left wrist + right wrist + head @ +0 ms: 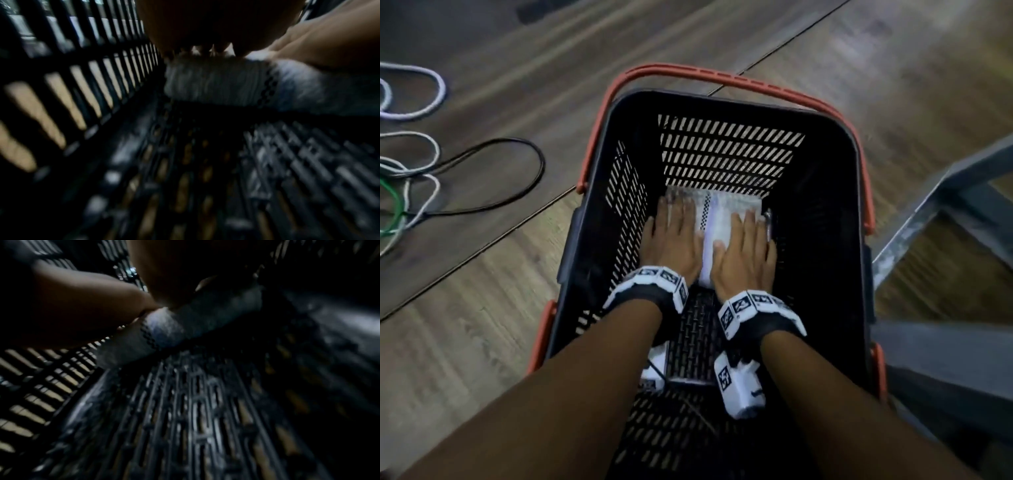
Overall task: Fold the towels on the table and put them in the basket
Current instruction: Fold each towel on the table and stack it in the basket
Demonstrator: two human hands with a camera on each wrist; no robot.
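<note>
Taking the black basket (825, 144) as the landmark: outside its left wall, loose cables (465, 178) lie on the wooden floor. Inside, at the far end of its floor, lies the folded white towel (726, 219). The left hand (671, 240) rests flat on the towel's left half, fingers straight and close together; the right hand (746, 253) lies flat on its right half, likely pressing the fold down so it stays neat.

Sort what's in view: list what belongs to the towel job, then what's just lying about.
Job:
folded towel
basket
left hand and right hand, flat on the towel

Lying about:
black cable
white cords
green cord
grey metal frame
</note>
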